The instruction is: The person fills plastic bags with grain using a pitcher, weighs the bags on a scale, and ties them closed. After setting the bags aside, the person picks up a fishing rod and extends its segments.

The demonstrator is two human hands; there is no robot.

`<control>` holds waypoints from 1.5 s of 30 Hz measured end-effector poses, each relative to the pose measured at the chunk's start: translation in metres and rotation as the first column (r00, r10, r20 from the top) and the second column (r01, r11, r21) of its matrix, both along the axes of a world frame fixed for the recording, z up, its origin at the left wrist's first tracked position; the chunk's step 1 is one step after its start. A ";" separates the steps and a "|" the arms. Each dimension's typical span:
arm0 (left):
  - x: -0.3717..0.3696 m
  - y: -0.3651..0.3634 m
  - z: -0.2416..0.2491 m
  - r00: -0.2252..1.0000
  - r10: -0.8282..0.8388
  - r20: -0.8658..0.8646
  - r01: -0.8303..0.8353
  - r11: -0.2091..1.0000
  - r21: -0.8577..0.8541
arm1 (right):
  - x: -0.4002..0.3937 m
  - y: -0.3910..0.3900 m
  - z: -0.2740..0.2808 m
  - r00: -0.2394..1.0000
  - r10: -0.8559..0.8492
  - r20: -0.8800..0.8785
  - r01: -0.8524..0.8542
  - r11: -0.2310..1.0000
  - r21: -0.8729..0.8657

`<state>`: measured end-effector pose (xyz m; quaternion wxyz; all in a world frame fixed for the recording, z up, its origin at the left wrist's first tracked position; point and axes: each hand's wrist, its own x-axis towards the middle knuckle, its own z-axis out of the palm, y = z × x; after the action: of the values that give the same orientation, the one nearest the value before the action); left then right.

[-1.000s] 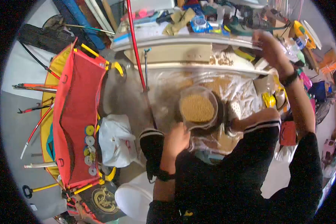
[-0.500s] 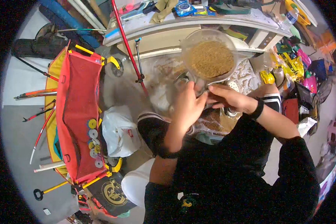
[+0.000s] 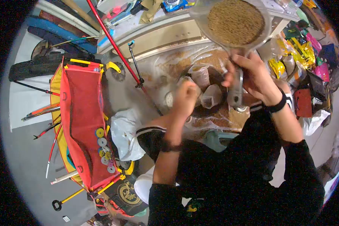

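My right hand (image 3: 255, 77) is closed around the grey handle of a round, strainer-like pan (image 3: 199, 17) filled with brown granules (image 3: 235, 22). The pan is raised in front of me, and its handle end with a hole points toward me. My left hand (image 3: 185, 98) is blurred and curled, left of a dark round basin (image 3: 205, 112); what its fingers hold, if anything, I cannot make out. In the basin stand two clear plastic containers or bags (image 3: 212, 96). A white perforated piece (image 3: 169, 99) lies beside my left hand.
Plastic sheeting with spilled brown granules (image 3: 173, 62) covers the floor ahead, below a cluttered bench (image 3: 169, 37). To the left stand a red and yellow fabric cart (image 3: 81, 109), a white plastic bag (image 3: 126, 133) and a red pole (image 3: 113, 39). Colourful packets (image 3: 301, 56) are piled at right.
My right hand has lifted the pan up and to the right. My left hand has come away from the handle, lower and to the left. The basin and its containers now show.
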<state>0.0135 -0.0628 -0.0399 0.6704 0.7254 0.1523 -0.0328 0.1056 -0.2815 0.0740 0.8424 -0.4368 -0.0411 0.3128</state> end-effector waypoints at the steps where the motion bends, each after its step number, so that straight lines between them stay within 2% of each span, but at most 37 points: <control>1: 0.006 0.002 -0.029 0.984 -0.137 -0.109 0.166 0.929 0.332 | 0.000 -0.002 -0.003 1.000 -0.014 0.013 0.013 1.000 0.015; 2: 0.012 0.003 -0.057 0.939 -0.230 -0.256 0.341 0.726 0.597 | 0.000 -0.005 -0.007 1.000 -0.025 -0.009 0.025 0.999 0.021; 3: 0.017 0.002 -0.083 0.936 -0.234 -0.265 0.349 0.730 0.587 | -0.001 -0.008 -0.012 0.999 -0.035 -0.035 0.036 0.999 0.023; 5: 0.021 -0.001 -0.133 0.914 -0.150 -0.378 0.380 0.645 0.663 | -0.006 -0.007 -0.014 0.990 -0.059 -0.131 0.064 0.998 0.030; 6: 0.020 0.003 -0.164 0.869 -0.219 -0.443 0.475 0.622 0.623 | -0.007 -0.009 -0.021 0.991 -0.040 -0.125 0.044 0.999 0.027; 7: 0.022 -0.001 -0.171 0.867 -0.224 -0.446 0.478 0.628 0.614 | -0.006 -0.011 -0.027 0.993 -0.021 -0.117 0.023 0.999 0.024; 9: 0.021 -0.011 -0.185 0.795 -0.283 -0.537 0.598 0.517 0.613 | -0.005 -0.011 -0.026 0.986 -0.012 -0.166 -0.005 0.995 -0.101; 11: 0.019 -0.015 -0.213 0.810 -0.318 -0.493 0.586 0.493 0.644 | -0.001 -0.009 -0.024 0.987 0.002 -0.163 -0.026 0.988 -0.150; 13: 0.018 -0.019 -0.226 0.781 -0.349 -0.519 0.622 0.344 0.704 | 0.002 -0.010 -0.025 0.988 0.034 -0.154 -0.063 0.981 -0.185; 14: 0.018 -0.021 -0.233 0.777 -0.351 -0.523 0.627 0.353 0.695 | 0.004 -0.008 -0.024 0.991 0.042 -0.125 -0.068 0.976 -0.208; 17: 0.028 -0.027 -0.231 0.643 -0.348 -0.682 0.756 0.435 0.490 | 0.008 -0.009 -0.029 0.993 0.055 -0.103 -0.082 0.958 -0.275; 18: 0.031 -0.030 -0.241 0.640 -0.352 -0.683 0.758 0.434 0.487 | 0.009 -0.006 -0.028 0.993 0.025 -0.114 -0.058 0.954 -0.296; 20: 0.031 -0.039 -0.265 0.726 -0.298 -0.619 0.649 0.596 0.474 | 0.011 -0.005 -0.030 0.994 0.023 -0.111 -0.055 0.954 -0.293; 21: 0.035 -0.039 -0.257 0.729 -0.292 -0.619 0.646 0.593 0.480 | 0.012 -0.004 -0.030 0.995 0.023 -0.096 -0.050 0.956 -0.289; 23: 0.047 -0.038 -0.237 0.798 -0.368 -0.477 0.595 0.608 0.526 | 0.010 -0.002 -0.030 0.991 -0.005 -0.131 -0.032 0.959 -0.280; 24: 0.050 -0.039 -0.233 0.804 -0.363 -0.471 0.587 0.604 0.538 | 0.010 0.000 -0.032 0.990 -0.038 -0.137 -0.001 0.960 -0.279; 26: 0.057 -0.040 -0.223 0.729 -0.321 -0.605 0.661 0.559 0.500 | 0.008 0.001 -0.034 0.990 -0.080 -0.114 0.041 0.950 -0.309; 29: 0.054 -0.035 -0.198 0.758 -0.347 -0.552 0.638 0.570 0.518 | 0.010 -0.002 -0.042 0.993 -0.078 -0.085 0.046 0.942 -0.332; 30: 0.052 -0.032 -0.195 0.763 -0.347 -0.546 0.635 0.562 0.530 | 0.009 0.000 -0.043 0.990 -0.095 -0.104 0.062 0.958 -0.278; 32: 0.048 -0.024 -0.187 0.869 -0.250 -0.426 0.426 0.817 0.388 | 0.008 -0.002 -0.045 0.992 -0.075 -0.098 0.046 0.961 -0.274; 33: 0.049 -0.017 -0.176 0.874 -0.247 -0.419 0.423 0.812 0.403 | 0.008 -0.003 -0.046 0.994 -0.050 -0.097 0.022 0.961 -0.276; 35: 0.053 -0.002 -0.142 0.772 -0.330 -0.544 0.495 0.849 0.187 | 0.008 -0.006 -0.048 0.994 -0.033 -0.102 0.004 0.964 -0.266; 37: 0.051 0.014 -0.097 0.788 -0.333 -0.518 0.481 0.858 0.179 | 0.008 -0.009 -0.045 0.999 0.010 -0.035 -0.019 0.965 -0.261; 39: 0.044 0.028 -0.070 0.846 -0.291 -0.446 0.308 0.951 -0.036 | 0.007 -0.012 -0.042 0.999 0.016 -0.041 -0.026 0.966 -0.256; 41: 0.037 0.036 -0.044 0.859 -0.252 -0.446 0.281 0.960 -0.001 | 0.008 -0.015 -0.049 0.980 0.123 0.157 -0.057 0.926 -0.373; 45: 0.027 0.046 -0.015 0.884 -0.185 -0.429 0.260 0.958 0.123 | 0.003 -0.019 -0.052 0.938 0.270 0.219 -0.134 0.862 -0.488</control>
<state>0.0408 -0.0165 -0.0549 0.5478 0.7712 0.2084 -0.2484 0.1088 -0.3007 0.0224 0.6604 -0.6591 -0.1294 0.3359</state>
